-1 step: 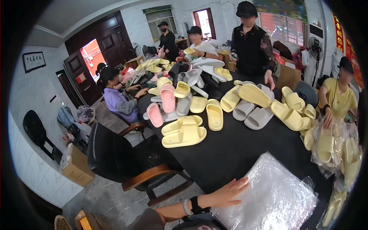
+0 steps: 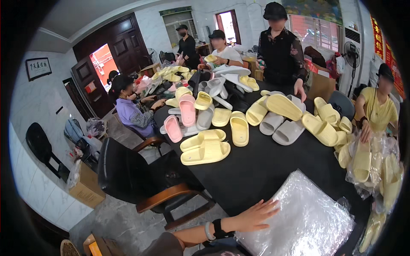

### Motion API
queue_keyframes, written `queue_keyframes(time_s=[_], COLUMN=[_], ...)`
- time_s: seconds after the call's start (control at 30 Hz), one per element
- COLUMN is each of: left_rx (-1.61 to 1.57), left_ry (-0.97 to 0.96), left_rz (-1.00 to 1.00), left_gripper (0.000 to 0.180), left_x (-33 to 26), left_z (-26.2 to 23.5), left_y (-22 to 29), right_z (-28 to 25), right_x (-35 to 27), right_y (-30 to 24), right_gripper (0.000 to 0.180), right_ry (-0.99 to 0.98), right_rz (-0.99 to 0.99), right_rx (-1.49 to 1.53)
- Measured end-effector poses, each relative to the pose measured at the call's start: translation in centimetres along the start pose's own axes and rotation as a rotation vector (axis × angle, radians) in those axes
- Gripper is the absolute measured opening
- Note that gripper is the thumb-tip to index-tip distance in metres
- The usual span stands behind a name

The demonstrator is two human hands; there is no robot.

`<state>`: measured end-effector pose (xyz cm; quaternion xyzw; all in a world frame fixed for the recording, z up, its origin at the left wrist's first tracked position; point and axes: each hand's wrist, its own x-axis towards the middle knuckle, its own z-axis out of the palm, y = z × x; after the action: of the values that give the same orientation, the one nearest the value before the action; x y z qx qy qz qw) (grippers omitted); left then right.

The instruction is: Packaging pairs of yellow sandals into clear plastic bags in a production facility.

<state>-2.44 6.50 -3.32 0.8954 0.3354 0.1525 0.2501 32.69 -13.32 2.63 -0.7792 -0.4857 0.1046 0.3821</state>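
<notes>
My left hand [image 2: 253, 216] lies palm down, fingers stretched out, on the left edge of a stack of clear plastic bags [image 2: 303, 217]. It grips nothing. A dark band and a pale bracelet are on its wrist. The shiny stack rests at the near edge of the black table [image 2: 252, 170]. Beyond it lies a pair of yellow slippers [image 2: 205, 151], partly overlapping, with a single yellow slipper [image 2: 239, 128] to their right. My right hand is out of view.
Pink slippers [image 2: 187, 110], grey slippers [image 2: 287, 131] and more yellow ones are piled farther back. Bagged yellow slippers [image 2: 362, 162] hang at the right edge beside a seated person [image 2: 378, 106]. Other people are around the table. A black armchair [image 2: 132, 170] stands at left.
My left hand stays on the bags, its fingers barely shifted. The standing person's hand on the left side has come into sight, with a small thing in it.
</notes>
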Motion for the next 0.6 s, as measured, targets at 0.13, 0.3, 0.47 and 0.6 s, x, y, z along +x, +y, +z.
queue_keyframes(time_s=[0.13,0.3,0.47,0.6], left_rx=[0.153,0.187,0.152,0.237], left_ry=[-0.074,-0.055,-0.059,-0.007], left_rz=[-0.002,-0.052,-0.076,0.009], left_gripper=[0.067,0.064,0.064,0.067], left_x=[0.5,0.3,-0.1,0.3], left_z=[1.1,2.3,3.2,4.8], left_y=[-0.8,-1.2,-1.3,-2.3], right_z=[0.0,2.1,3.7,3.8], right_x=[1.6,1.0,0.3,0.0], right_y=[-0.3,2.8,4.5,5.5], right_gripper=[0.058,0.062,0.063,0.063], right_ry=[-0.137,-0.316,-0.297,-0.281], right_rz=[-0.352,-0.332,-0.303,-0.295], right_rx=[-0.172,-0.484,-0.363,-0.424])
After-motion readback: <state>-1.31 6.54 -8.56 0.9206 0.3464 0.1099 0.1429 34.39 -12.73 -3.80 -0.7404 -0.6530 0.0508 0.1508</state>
